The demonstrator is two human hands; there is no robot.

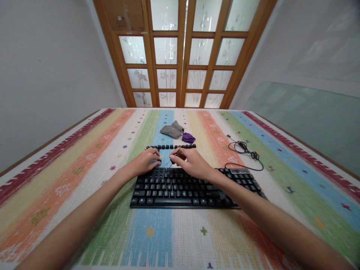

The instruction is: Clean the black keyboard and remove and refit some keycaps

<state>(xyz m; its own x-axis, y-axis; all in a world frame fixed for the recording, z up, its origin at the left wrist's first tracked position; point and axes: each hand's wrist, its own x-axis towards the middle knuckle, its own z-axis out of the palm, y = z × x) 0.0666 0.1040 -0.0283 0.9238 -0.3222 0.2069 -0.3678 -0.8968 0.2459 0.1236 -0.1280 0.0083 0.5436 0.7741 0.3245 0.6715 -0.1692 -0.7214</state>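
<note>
A black keyboard (pixel 173 200) lies on the table in front of me. My right hand (pixel 194 162) is closed in a pinch over its top edge. From those fingers a thin wire keycap puller (pixel 168 164) points down to the upper left row of keys. My left hand (pixel 146 161) rests at the keyboard's upper left corner, thumb and fingers apart. Something small and dark shows by its fingertips, too small to name. Beyond both hands, a row of loose black keycaps (pixel 167 147) stands on the cloth.
Farther back lie a grey cloth (pixel 172 130) and a crumpled purple cloth (pixel 188 138). The keyboard's black cable (pixel 247 150) is bundled at the right. A striped tablecloth (pixel 112 210) covers the table. Wood-framed glass doors (pixel 181 60) stand beyond the far edge.
</note>
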